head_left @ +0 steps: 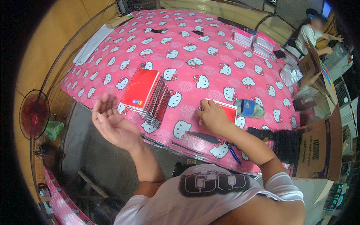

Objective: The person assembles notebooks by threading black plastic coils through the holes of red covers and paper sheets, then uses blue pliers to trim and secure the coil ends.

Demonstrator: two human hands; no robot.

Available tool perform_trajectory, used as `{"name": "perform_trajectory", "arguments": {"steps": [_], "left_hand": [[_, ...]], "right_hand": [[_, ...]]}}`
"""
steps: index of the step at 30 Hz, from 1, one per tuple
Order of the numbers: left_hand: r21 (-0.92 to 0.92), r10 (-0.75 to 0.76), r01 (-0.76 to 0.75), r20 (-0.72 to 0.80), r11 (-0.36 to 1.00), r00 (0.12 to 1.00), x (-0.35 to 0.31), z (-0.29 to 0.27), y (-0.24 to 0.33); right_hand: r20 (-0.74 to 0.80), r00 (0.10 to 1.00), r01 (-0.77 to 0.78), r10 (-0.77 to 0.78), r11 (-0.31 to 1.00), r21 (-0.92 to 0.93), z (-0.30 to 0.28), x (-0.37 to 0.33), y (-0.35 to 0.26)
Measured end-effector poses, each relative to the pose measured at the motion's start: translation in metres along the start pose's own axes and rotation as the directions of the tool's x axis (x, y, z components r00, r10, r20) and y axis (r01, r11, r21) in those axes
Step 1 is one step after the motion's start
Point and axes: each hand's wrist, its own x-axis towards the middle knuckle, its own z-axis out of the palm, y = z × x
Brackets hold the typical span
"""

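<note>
A tall stack of red spiral notebooks point(140, 88) stands near the table's front edge, its bound side facing right. My left hand point(115, 122) is raised just left of the stack, palm up with loosely curled fingers apart, holding nothing. To the right of the stack, another red spiral notebook point(231, 112) lies on the pink patterned tablecloth point(187, 80). My right hand point(212, 117) covers its left part, fingers closed on that end; the fingertips are partly hidden. Right beside this notebook lies a blue-and-green patterned item point(250, 108) whose kind I cannot make out.
A blue pen point(235, 154) and black cloth point(283, 142) lie near the front edge. A cardboard box point(318, 144) stands at right. Pink-covered stacks point(263, 45) sit at far right, near another person point(309, 35). A fan point(34, 114) stands at left.
</note>
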Motion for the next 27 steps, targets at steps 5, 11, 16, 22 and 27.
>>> {"name": "perform_trajectory", "arguments": {"steps": [5,11,16,22,27], "left_hand": [[-0.062,-0.442,0.505,0.401,0.861,0.803,-0.051,0.036,-0.008],[0.024,-0.743,0.808,0.41,0.589,0.529,-0.081,0.027,-0.034],[0.114,-0.843,0.868,0.328,0.483,0.426,-0.091,0.019,-0.052],[0.229,-0.908,0.896,0.273,0.381,0.317,-0.1,0.009,-0.071],[0.267,-0.92,0.893,0.255,0.362,0.297,-0.102,0.011,-0.076]], "right_hand": [[0.088,0.996,-0.019,0.009,0.994,0.111,0.014,-0.009,0.025],[0.217,0.973,0.018,-0.084,0.956,0.294,-0.005,0.006,0.04],[0.22,0.972,0.019,-0.082,0.962,0.272,-0.006,0.004,0.039],[0.146,0.983,0.087,-0.111,0.983,0.163,-0.006,-0.001,0.031],[0.179,0.979,0.015,-0.096,0.912,0.41,-0.007,-0.002,0.048]]}}
